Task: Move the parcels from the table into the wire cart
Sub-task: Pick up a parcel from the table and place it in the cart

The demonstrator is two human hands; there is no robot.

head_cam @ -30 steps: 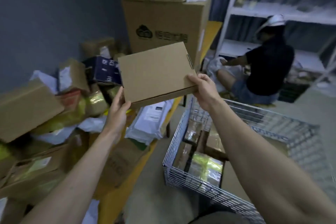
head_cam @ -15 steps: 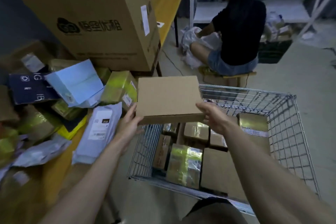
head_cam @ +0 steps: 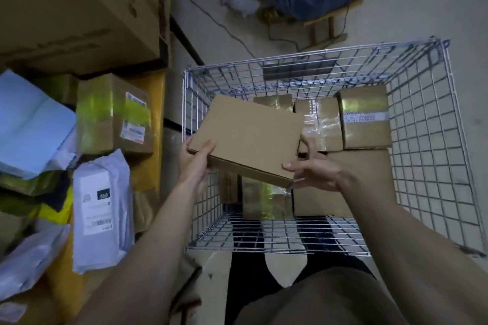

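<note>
The flat box hangs tilted over the wire cart near its left wall, left hand and right hand each gripping a near corner, likely to steady it onto the packed parcels below

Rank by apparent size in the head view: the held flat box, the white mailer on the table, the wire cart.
1. Wire cart, largest.
2. Flat box, held by left hand and right hand.
3. White mailer.
Box and mailer look close; the raised box's nearness makes their order unsure.
</note>
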